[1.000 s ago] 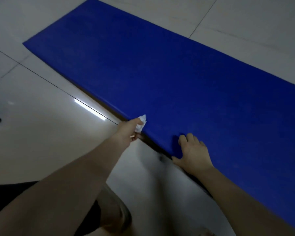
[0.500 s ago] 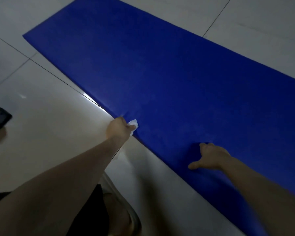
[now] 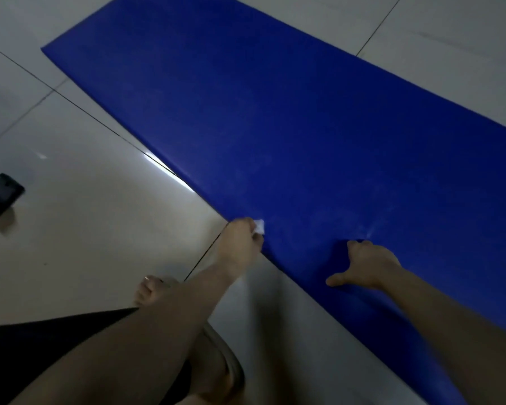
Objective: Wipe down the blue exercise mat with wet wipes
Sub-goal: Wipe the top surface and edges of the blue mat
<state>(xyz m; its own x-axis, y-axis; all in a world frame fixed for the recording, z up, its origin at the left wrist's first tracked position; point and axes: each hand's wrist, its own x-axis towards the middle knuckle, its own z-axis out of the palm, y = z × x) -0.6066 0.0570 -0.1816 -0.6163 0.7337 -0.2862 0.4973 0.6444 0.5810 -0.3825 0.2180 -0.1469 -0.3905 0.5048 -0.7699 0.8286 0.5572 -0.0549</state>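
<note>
A long blue exercise mat [image 3: 289, 127] lies flat on the pale tiled floor, running from upper left to lower right. My left hand [image 3: 241, 239] is at the mat's near edge, closed around a small white wet wipe [image 3: 259, 226] that touches the mat. My right hand [image 3: 365, 266] rests on the mat further right, with its fingers curled onto the blue surface and the thumb pointing left. It seems to be bunching the mat near its edge.
A dark flat object [image 3: 0, 197] lies on the floor at the far left. My bare foot [image 3: 149, 290] and knee in black shorts [image 3: 41, 346] are at the bottom left. Grey floor tiles [image 3: 85, 229] surround the mat.
My left hand with the wipe has slid rightwards along the mat's near edge. My right hand has moved from the edge further onto the mat, and the view has tilted.
</note>
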